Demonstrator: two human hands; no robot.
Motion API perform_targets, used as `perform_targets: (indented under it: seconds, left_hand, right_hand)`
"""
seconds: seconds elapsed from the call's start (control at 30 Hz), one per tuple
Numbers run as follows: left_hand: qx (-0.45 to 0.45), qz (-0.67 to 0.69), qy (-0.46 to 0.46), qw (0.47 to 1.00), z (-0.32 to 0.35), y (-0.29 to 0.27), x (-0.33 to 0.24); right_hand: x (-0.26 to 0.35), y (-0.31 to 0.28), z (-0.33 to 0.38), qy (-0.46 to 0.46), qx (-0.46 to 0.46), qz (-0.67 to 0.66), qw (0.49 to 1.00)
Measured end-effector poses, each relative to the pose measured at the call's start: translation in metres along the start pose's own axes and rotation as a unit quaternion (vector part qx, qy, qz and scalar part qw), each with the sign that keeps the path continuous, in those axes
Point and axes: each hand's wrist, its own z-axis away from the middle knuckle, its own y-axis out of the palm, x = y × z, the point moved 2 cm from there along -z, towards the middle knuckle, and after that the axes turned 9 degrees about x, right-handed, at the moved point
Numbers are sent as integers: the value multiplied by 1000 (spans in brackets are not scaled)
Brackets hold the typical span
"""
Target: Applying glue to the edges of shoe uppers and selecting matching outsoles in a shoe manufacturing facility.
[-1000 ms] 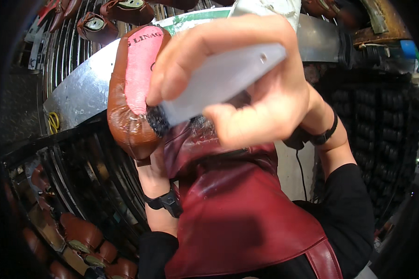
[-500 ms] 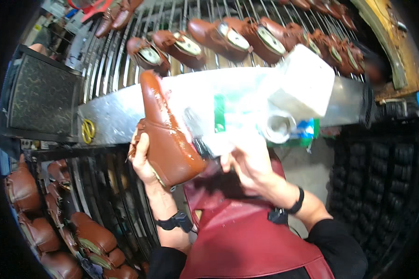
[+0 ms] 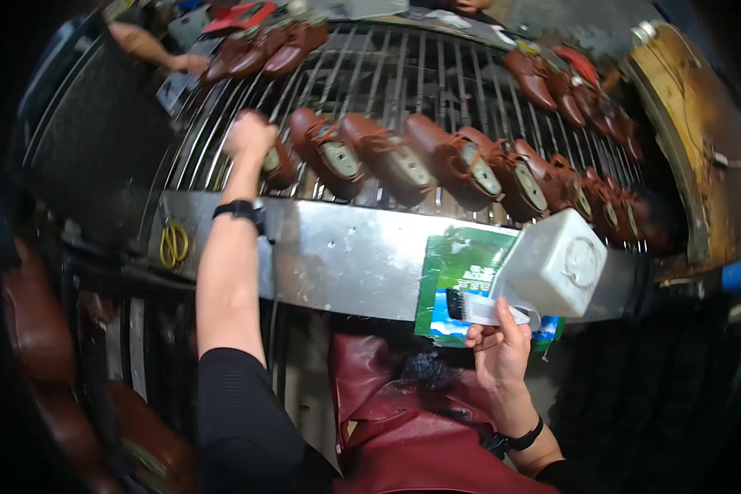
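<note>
My left hand [image 3: 252,136] reaches far out over the metal rollers and is closed on the toe end of a brown leather shoe [image 3: 280,169], the leftmost in the near row. Its fingers are partly hidden. Between the fingers of my right hand [image 3: 502,350] is a small brush [image 3: 477,308] with a white handle and black bristles that point left. The brush hangs over a green and blue plastic bag [image 3: 436,272] on the metal ledge. Just behind that hand, a white square plastic container [image 3: 552,255] lies tilted on the bag.
Several brown shoes [image 3: 387,156] stand in a row on the roller rack [image 3: 403,74], with more at its far side. Yellow-handled scissors [image 3: 173,245] lie on the metal ledge [image 3: 337,255]. Another person's hand [image 3: 191,63] is near the far left shoes. More shoes [image 3: 41,321] sit at lower left.
My left hand carried a glossy brown shoe from in front of me out to the rollers at the far left. My right hand, with the brush, moved right to beside the white container.
</note>
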Motion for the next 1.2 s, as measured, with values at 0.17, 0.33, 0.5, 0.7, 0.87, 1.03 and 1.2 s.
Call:
perform_targets:
  seconds: [0.17, 0.33, 0.5, 0.7, 0.87, 1.03, 1.2]
  left_hand:
    - [-130, 195, 46, 971, 70, 4, 35]
    - [-382, 234, 202, 871, 339, 25, 136]
    - [-329, -68, -336, 880, 681, 51, 456]
    - [-59, -79, -487, 868, 725, -43, 455]
    - [-25, 159, -266, 951, 673, -15, 428]
    - [55, 337, -140, 929, 649, -6, 383]
    - [162, 702, -54, 691, 535, 16, 214]
  right_hand:
    - [-15, 18, -6, 5, -8, 63, 998]
    - [-6, -9, -6, 13, 118, 64, 991]
    - [-32, -6, 10, 35, 107, 93, 989]
    - [-41, -10, 35, 72, 168, 75, 980]
    - [-14, -35, 42, -16, 103, 79, 991]
    - [9, -95, 40, -179, -11, 118, 977]
    - [9, -127, 26, -256, -62, 342, 902]
